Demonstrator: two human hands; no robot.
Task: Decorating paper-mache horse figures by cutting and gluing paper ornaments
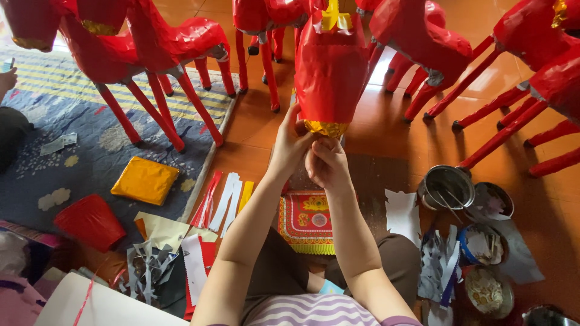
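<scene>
A red paper horse figure [329, 66] stands in front of me, its end trimmed with a crinkled gold foil band [326, 128]. My left hand [290, 145] grips the lower edge of the red paper body beside the gold band. My right hand [326, 164] pinches the gold band from below. The two hands touch each other under the figure. A red and yellow patterned paper sheet [307, 222] lies on the floor beneath my forearms.
Several more red paper horses [151, 48] [519, 42] stand around on thin red legs. A yellow paper pad [145, 180], a red paper roll [90, 222], paper strips [226, 199] and cut scraps [148, 265] lie left. Metal bowls [446, 187] sit right. Another person's hand [7, 79] shows at far left.
</scene>
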